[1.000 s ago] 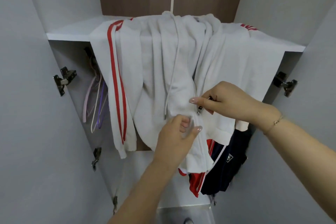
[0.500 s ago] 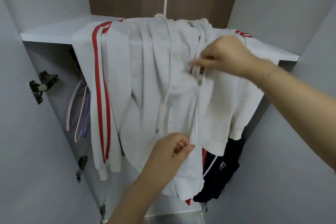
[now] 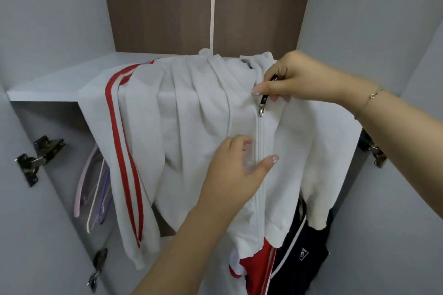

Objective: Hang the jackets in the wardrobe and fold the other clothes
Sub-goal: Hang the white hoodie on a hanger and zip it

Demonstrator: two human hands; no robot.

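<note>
A white zip jacket (image 3: 191,127) with red sleeve stripes hangs draped over the front edge of the wardrobe shelf (image 3: 48,88). Its zip (image 3: 260,151) is closed up to near the collar. My right hand (image 3: 297,76) pinches the dark zipper pull (image 3: 263,100) at the top of the zip. My left hand (image 3: 237,167) rests against the jacket front just left of the zip, thumb stretched across it, fingers loosely bent. Below the white hem hang a red garment (image 3: 256,268) and a dark navy jacket (image 3: 304,249).
Pink, white and purple hangers (image 3: 96,191) hang inside the wardrobe at the left, behind the striped sleeve. Metal door hinges (image 3: 36,158) stick out on both side panels. The brown back panel (image 3: 167,7) rises above the shelf.
My right hand has drawn the zipper pull up from mid-chest to near the collar. My left hand has slid up the front and loosened its grip on the fabric.
</note>
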